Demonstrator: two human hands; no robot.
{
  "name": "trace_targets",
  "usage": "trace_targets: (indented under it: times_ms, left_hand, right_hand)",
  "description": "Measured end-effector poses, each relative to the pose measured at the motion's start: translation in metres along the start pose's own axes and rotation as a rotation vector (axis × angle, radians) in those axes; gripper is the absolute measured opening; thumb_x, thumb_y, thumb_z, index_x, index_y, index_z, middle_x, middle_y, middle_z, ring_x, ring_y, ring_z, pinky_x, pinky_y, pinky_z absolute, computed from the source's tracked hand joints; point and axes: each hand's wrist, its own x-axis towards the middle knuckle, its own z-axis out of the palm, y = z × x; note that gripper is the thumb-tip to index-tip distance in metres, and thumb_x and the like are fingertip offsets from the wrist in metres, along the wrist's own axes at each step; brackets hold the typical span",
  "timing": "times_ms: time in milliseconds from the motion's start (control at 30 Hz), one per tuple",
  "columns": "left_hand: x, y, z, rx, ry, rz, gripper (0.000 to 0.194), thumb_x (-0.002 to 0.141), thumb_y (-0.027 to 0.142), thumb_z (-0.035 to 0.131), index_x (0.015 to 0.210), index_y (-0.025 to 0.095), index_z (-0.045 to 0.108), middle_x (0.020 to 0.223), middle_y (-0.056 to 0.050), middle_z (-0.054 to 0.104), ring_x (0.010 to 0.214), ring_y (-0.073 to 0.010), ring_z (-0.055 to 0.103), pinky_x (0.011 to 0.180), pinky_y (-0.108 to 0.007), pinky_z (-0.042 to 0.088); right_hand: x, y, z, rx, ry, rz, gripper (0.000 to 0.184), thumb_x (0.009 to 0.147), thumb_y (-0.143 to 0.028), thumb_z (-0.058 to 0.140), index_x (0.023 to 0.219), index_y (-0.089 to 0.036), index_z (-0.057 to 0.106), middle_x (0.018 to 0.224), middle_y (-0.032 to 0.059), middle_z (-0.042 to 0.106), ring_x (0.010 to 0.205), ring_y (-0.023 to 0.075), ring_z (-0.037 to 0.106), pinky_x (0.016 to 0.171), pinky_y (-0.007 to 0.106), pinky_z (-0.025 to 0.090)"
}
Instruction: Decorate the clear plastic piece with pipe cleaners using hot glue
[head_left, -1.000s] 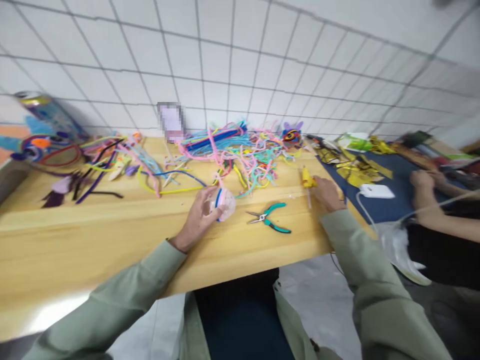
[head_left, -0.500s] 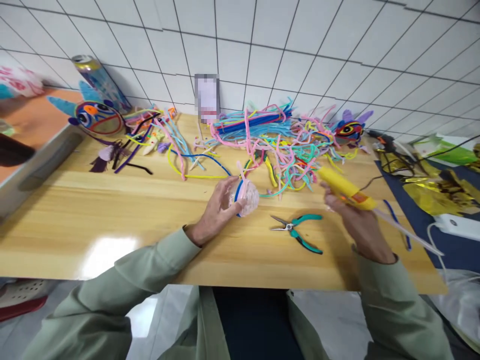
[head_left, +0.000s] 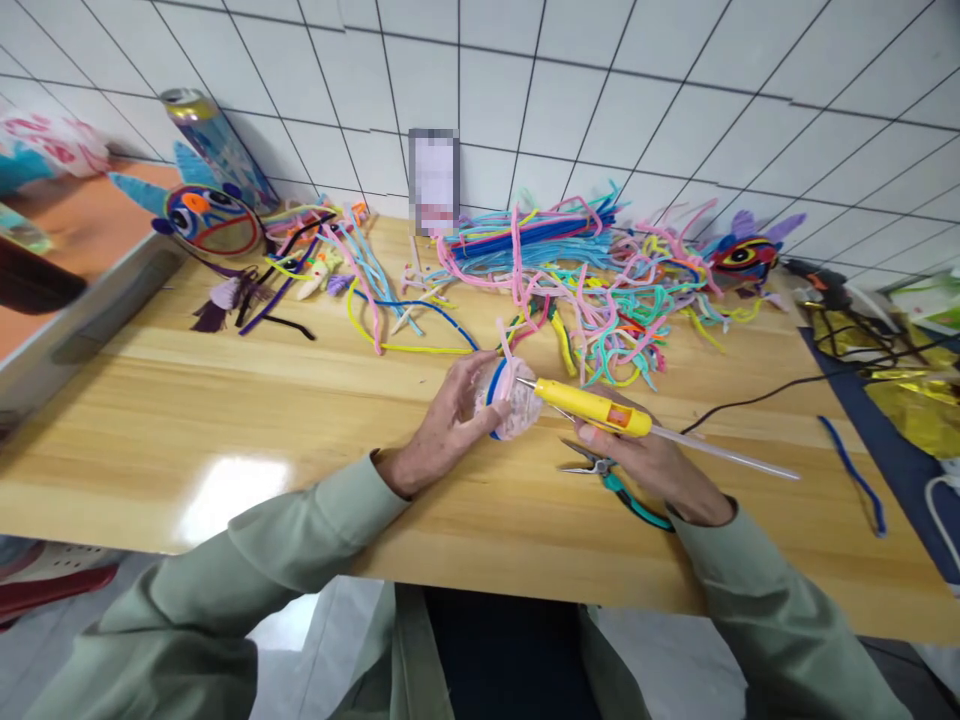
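My left hand is wrapped round a small rounded clear piece that looks like plastic. A blue pipe cleaner runs around it, and a pink pipe cleaner lies across it with one end sticking up. My right hand grips a yellow hot glue gun with a clear glue stick protruding from its back. The metal nozzle is at the pink strip; whether it touches I cannot tell. Below my right hand lie teal-handled pliers, partly covered by it.
Loose pipe cleaners and a blue bundle lie along the wall. Decorated animal-like faces sit at both ends, with a can at left. A phone-like object leans on the wall. A black cord crosses the right side.
My right hand has swung the glue gun left, bringing its nozzle to the piece in my left hand. The hand now covers part of the pliers. The camera view has shifted slightly.
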Motion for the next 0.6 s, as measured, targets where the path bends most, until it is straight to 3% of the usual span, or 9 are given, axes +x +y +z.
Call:
trace_targets:
  times_ms: [133, 333, 600]
  left_hand:
    - [0.0, 0.002, -0.001, 0.012, -0.022, 0.004, 0.064, 0.098, 0.054, 0.075, 0.152, 0.027, 0.054, 0.154, -0.012, 0.059, 0.149, -0.0344, 0.053, 0.131, -0.055, 0.038]
    - [0.002, 0.005, 0.0, 0.038, -0.037, 0.024, 0.058, 0.1, 0.049, 0.074, 0.151, 0.026, 0.055, 0.154, -0.012, 0.059, 0.147, -0.0334, 0.055, 0.13, -0.054, 0.039]
    - [0.003, 0.004, 0.001, -0.019, -0.045, 0.06, 0.056, 0.101, 0.051, 0.074, 0.148, 0.026, 0.057, 0.152, -0.012, 0.06, 0.147, -0.0332, 0.056, 0.131, -0.053, 0.04]
  right_hand:
    - [-0.003, 0.007, 0.001, 0.002, -0.041, 0.039, 0.044, 0.091, -0.058, 0.082, 0.127, -0.031, 0.079, 0.116, 0.0054, 0.083, 0.113, 0.0328, 0.078, 0.102, 0.05, 0.066]
    - [-0.005, 0.019, -0.001, 0.055, -0.149, 0.031, 0.045, 0.095, -0.056, 0.08, 0.135, -0.034, 0.078, 0.127, 0.0047, 0.084, 0.119, 0.0328, 0.079, 0.106, 0.05, 0.067]
    - [-0.006, 0.033, -0.005, 0.021, -0.126, 0.038, 0.047, 0.094, -0.058, 0.081, 0.133, -0.032, 0.08, 0.129, 0.006, 0.084, 0.124, 0.0352, 0.077, 0.113, 0.055, 0.063]
